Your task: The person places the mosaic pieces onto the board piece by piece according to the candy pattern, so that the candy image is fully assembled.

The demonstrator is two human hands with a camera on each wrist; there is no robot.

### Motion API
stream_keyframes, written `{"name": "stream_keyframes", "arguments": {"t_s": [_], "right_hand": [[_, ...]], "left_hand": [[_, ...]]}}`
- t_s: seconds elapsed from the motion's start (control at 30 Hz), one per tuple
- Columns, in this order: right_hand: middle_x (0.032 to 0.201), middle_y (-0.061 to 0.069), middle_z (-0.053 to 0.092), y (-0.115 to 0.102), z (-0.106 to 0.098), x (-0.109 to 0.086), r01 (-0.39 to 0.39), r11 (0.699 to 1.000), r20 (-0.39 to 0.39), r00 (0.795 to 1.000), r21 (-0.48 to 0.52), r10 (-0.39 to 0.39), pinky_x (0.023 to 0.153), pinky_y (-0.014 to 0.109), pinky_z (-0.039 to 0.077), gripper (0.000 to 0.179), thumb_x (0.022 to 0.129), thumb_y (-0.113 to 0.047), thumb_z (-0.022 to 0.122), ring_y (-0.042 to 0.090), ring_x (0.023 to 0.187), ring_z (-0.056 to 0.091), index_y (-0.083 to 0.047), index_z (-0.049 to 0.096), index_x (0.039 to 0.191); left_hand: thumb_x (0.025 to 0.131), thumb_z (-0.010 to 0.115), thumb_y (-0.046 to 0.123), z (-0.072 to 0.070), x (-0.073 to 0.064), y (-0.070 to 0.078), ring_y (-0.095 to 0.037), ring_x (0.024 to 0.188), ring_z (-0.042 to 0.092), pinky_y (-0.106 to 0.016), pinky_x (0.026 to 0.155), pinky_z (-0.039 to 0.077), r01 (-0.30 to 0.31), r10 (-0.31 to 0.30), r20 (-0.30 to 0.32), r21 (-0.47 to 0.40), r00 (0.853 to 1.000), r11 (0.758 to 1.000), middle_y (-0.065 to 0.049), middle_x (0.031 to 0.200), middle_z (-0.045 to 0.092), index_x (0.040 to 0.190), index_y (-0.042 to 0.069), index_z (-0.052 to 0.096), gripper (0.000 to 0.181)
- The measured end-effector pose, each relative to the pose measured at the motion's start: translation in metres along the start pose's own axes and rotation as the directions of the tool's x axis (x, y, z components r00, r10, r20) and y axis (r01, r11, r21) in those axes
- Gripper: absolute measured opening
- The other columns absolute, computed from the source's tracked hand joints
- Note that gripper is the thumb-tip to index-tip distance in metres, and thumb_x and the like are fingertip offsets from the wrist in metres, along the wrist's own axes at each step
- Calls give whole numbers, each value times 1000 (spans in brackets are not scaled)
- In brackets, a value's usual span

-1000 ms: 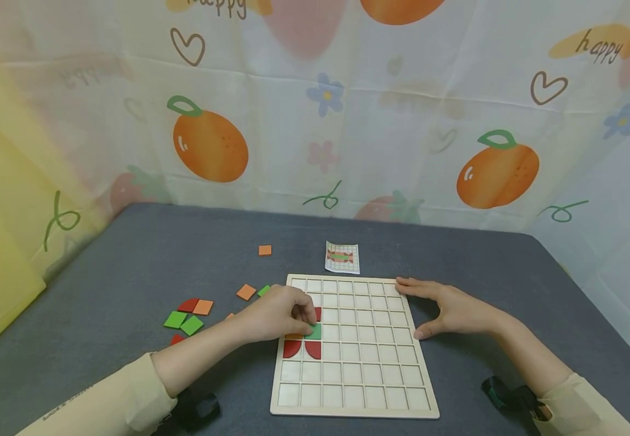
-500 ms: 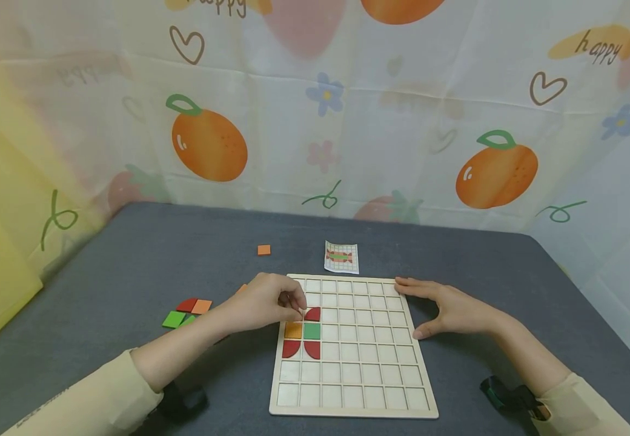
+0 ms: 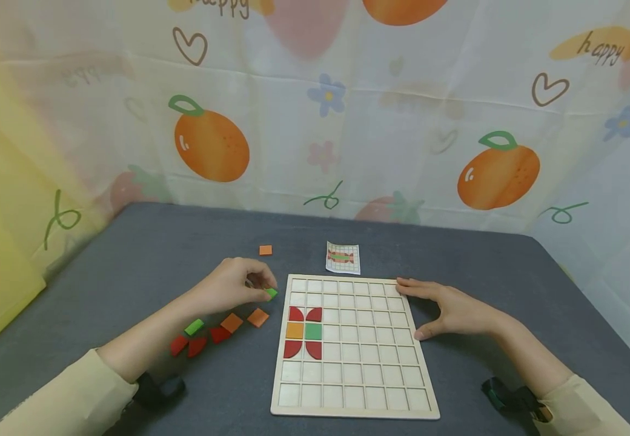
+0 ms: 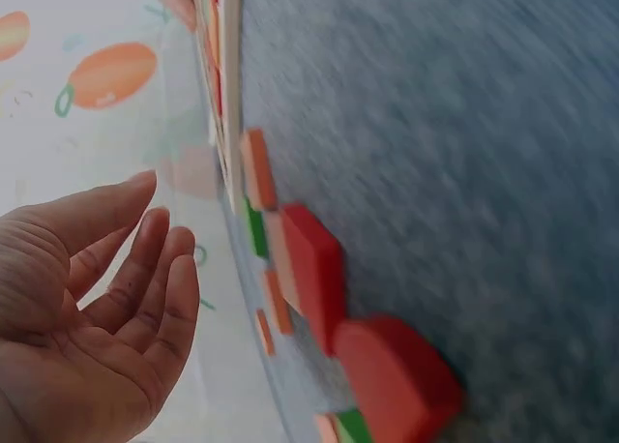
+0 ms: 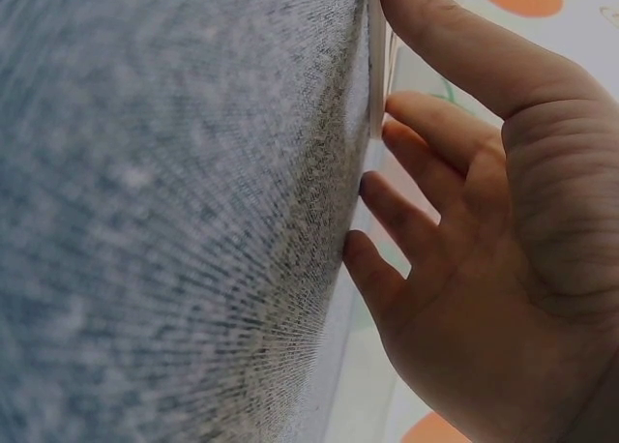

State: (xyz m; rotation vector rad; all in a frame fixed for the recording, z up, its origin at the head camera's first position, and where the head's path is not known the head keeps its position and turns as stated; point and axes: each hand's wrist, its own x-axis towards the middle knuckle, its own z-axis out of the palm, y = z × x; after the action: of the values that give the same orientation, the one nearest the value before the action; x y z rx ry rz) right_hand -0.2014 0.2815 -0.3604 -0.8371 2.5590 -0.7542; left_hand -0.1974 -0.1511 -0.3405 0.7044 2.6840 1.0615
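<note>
One board [image 3: 364, 352], pale and marked in 7 columns by 7 rows, lay on the dark table [image 3: 429, 254]. Six pieces sat in its two leftmost columns, rows three to five from the far edge: four red pieces [image 3: 313, 349], one orange square [image 3: 294, 330] and one green square [image 3: 312, 331]. The two squares filled the middle row, with a red pair in the row above and another in the row below.

Left hand [image 3: 238, 283]: held above the table, left of the board. Fingers loosely curved and close together, thumb near the forefinger; the left wrist view showed nothing between them. One loose green piece [image 3: 272, 293] lay just beyond the fingertips; contact could not be told.

Right hand [image 3: 454, 307]: fingers spread, thumb apart from them, thumb and fingertips at the board's right edge, near the far corner.

Loose pieces visible from the head, left of the board: eight. Three orange pieces [image 3: 258, 317], two green (the one at the fingertips included), three loose red pieces [image 3: 197, 346]. The left hand and forearm may have covered others.

One printed card [image 3: 343, 258] lay beyond the board. Two pale sleeves [image 3: 582, 406] showed. Behind hung a cloth [image 3: 293, 139] printed with two whole oranges and two cut off by the view's edges.
</note>
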Motion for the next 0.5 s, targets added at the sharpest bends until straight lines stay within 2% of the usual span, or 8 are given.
{"name": "stream_keyframes", "arguments": {"t_s": [0.2,0.33,0.5], "right_hand": [[164,13,27,-1,0,-1,-4,1000,-5,1000,-7,3,111,70,25,96,75,-51,79,46,150,21,-13,37,153],[163,13,28,-3,0,-1,-2,1000,-7,1000,-7,2,111,70,25,96,75,-51,80,46,150,21,-12,38,152],[164,13,28,-3,0,-1,4,1000,-6,1000,-5,-4,112,70,25,96,75,-51,79,46,150,21,-11,38,152]], "left_hand": [[86,73,7,0,0,-9,-23,102,60,-31,80,53,18,-16,-41,54,999,998,-8,111,68,107,11,73,22],[86,72,6,2,2,-14,-26,108,59,-32,81,54,21,-19,-36,56,999,998,-10,119,65,113,11,71,27],[86,73,7,5,6,-21,-25,108,61,-31,81,53,15,-14,-15,60,1000,998,-9,119,66,115,13,71,29]]}}
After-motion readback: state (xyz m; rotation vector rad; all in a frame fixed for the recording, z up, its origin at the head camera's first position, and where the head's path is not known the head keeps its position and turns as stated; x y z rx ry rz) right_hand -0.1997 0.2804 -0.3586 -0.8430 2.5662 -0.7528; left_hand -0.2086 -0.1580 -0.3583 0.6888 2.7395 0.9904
